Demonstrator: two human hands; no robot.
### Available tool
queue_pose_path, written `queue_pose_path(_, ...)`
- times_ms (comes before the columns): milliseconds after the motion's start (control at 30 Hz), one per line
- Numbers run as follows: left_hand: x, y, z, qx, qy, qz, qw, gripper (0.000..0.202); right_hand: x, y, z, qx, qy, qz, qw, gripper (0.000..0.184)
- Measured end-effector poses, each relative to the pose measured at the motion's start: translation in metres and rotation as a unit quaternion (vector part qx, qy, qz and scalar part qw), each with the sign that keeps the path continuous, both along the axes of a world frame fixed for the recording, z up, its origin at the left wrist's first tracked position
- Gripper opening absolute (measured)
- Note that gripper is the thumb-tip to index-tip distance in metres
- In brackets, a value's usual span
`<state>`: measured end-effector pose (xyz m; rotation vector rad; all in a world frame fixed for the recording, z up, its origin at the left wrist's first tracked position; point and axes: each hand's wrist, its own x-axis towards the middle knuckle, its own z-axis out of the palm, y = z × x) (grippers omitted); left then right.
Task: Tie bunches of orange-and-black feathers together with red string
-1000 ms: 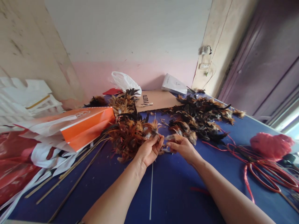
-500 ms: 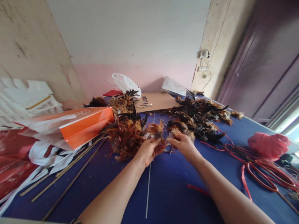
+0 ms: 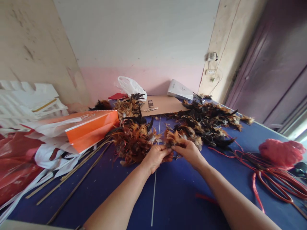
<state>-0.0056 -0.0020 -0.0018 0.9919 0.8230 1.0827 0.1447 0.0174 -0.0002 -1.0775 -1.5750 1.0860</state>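
Observation:
Over the middle of the blue table [image 3: 177, 201], my left hand [image 3: 155, 158] and my right hand [image 3: 190, 153] meet fingertip to fingertip. Both are pinched closed on a small tuft of orange-brown feathers [image 3: 173, 137], whose lower ends are hidden by my fingers. Left of my left hand lies a thick heap of reddish-brown and black feathers [image 3: 130, 143]. Just beyond my right hand begins another heap of dark and tan feathers [image 3: 208, 121].
An orange and white paper bag [image 3: 91, 131] lies at the left beside several thin sticks [image 3: 76, 187]. Flat cardboard [image 3: 165, 103], a white plastic bag [image 3: 131, 88] and a white box [image 3: 179, 89] are at the back. Red cord [image 3: 271, 182] and a pink plastic bundle [image 3: 280, 151] lie right.
My hands have come together; the tuft that was by my left hand is now between the fingertips of both. The view has shifted slightly.

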Motion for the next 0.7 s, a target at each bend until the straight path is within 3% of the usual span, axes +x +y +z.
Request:
queue_pose_path(167,-0.001,0.002,-0.002,0.085,0.074,0.009,0.994,0.012,0.002,-0.003,0.009,-0.021,0.007,0.016,1.0,0.02)
queue_pose_path(233,-0.002,0.004,-0.001,0.084,0.071,0.037,0.993,0.012,0.01,-0.002,0.015,0.0,0.006,-0.033,0.999,0.023)
queue_pose_path(300,-0.004,0.006,0.0,0.058,0.047,0.08,0.994,0.014,0.022,0.002,0.02,0.034,-0.008,-0.126,0.991,0.027)
queue_pose_path(367,-0.007,0.009,0.0,0.026,0.011,0.123,0.992,0.015,0.035,0.006,0.022,0.059,-0.058,-0.237,0.968,0.031)
queue_pose_path(433,-0.01,0.012,-0.002,-0.004,-0.029,0.15,0.988,0.014,0.045,0.011,0.019,0.091,-0.134,-0.292,0.943,0.03)
queue_pose_path(567,-0.012,0.015,-0.006,-0.047,-0.073,0.15,0.985,0.012,0.045,0.016,0.006,0.158,-0.313,-0.28,0.894,0.023)
queue_pose_path(700,-0.01,0.014,-0.008,-0.043,-0.067,0.126,0.989,0.014,0.033,0.019,-0.001,0.148,-0.433,-0.297,0.838,0.022)
